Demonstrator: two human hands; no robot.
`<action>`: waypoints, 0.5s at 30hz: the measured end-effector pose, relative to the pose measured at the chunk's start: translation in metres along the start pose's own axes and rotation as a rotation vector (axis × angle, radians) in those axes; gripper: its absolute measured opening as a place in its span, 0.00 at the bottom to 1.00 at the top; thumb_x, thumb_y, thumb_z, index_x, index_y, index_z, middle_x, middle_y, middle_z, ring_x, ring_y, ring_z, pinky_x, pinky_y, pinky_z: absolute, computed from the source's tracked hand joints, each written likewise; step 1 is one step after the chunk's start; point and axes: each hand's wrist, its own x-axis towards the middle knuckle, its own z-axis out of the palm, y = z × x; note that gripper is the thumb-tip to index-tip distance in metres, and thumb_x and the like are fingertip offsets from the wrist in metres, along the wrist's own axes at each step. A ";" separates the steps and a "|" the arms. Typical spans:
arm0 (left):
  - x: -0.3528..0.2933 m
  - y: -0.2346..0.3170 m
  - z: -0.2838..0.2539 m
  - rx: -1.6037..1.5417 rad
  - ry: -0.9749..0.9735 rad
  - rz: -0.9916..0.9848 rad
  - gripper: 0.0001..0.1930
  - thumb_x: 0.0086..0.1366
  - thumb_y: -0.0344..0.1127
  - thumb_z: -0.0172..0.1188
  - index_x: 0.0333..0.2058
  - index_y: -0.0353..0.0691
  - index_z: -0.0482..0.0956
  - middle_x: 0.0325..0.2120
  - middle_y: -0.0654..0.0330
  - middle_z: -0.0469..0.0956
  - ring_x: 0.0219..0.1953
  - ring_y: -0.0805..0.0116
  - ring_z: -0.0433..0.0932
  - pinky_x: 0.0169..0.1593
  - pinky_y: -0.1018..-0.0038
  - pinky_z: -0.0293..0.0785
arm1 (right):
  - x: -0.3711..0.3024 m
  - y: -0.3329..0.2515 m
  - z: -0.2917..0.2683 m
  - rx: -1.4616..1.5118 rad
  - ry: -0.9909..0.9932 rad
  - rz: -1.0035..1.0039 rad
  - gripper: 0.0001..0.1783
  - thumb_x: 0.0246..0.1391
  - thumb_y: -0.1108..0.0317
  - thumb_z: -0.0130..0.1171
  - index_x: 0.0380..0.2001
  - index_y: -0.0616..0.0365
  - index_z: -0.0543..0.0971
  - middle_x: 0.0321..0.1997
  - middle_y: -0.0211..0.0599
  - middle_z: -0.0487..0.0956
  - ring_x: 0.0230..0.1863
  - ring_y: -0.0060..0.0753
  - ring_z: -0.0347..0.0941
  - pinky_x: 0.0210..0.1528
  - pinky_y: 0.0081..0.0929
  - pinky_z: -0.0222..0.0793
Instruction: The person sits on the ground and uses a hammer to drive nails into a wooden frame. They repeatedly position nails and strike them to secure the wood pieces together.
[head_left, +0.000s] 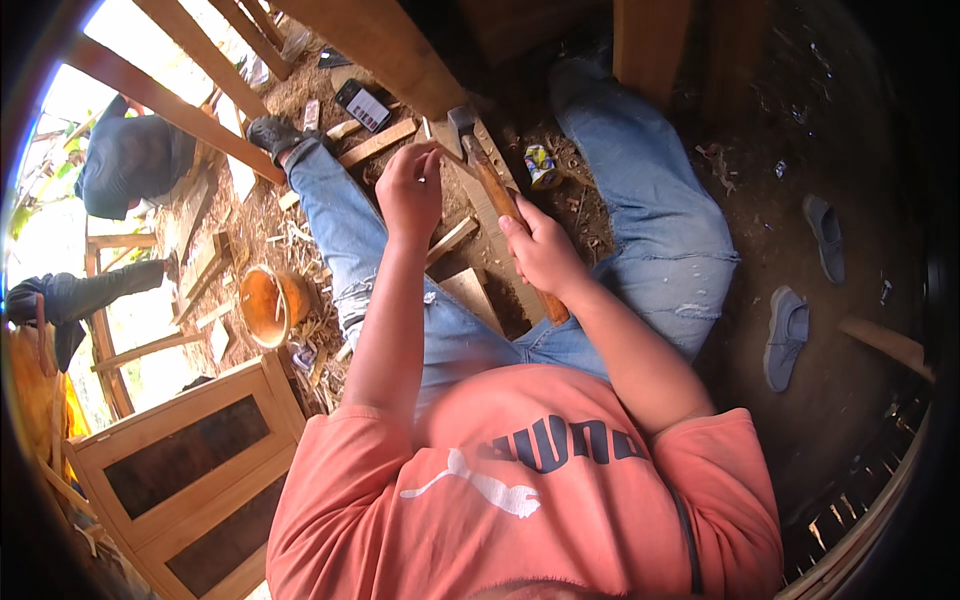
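A hammer point(494, 182) with a wooden handle slants above a board point(482, 204) between the person's jeans-clad legs point(655, 215), the right hand point(545, 248) wrapped firmly around its handle. The left hand point(408, 190) is beside the hammer's upper end, fingers curled; whether they pinch anything, I cannot tell. Farther out are an orange bucket point(256, 312) at left and grey slip-on shoes point(786, 345) at right.

Wooden-handled, metal-headed hammer point(495, 185), slanting forward-left
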 end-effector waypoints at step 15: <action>0.005 0.002 0.005 0.021 -0.017 0.075 0.06 0.67 0.25 0.70 0.42 0.39 0.85 0.37 0.53 0.88 0.36 0.58 0.90 0.40 0.68 0.84 | -0.007 -0.026 -0.017 0.225 -0.081 0.094 0.25 0.78 0.58 0.53 0.73 0.50 0.73 0.25 0.21 0.72 0.18 0.15 0.66 0.21 0.24 0.68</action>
